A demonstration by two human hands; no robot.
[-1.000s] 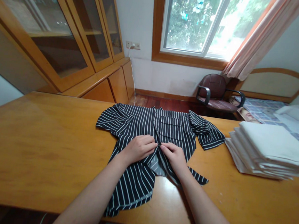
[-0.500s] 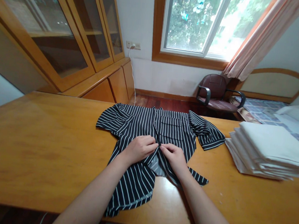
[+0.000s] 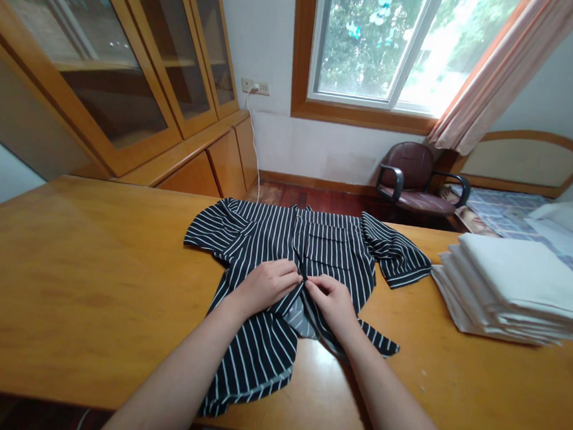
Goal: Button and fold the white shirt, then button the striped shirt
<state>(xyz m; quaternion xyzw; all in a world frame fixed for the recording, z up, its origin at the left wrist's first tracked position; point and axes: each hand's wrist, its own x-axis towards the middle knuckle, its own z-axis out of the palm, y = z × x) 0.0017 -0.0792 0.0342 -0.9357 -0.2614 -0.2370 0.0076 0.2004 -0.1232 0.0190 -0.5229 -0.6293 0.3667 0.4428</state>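
Note:
A black shirt with white stripes lies front side up on the wooden table, its collar end away from me and its short sleeves spread to both sides. At the middle of its front, my left hand pinches the placket edge from the left. My right hand pinches the other front edge, the fingertips of both hands nearly touching. Any button between them is hidden by my fingers. Below my hands the two front panels part, showing the paler inside of the cloth.
A stack of folded white cloths or sheets sits at the right of the wooden table. Beyond the table are a glass-door cabinet on the left, a maroon armchair and a bed on the right.
My fingertips have shifted very slightly at the shirt's front edges, both hands still pinching there. The rest of the shirt lies as before.

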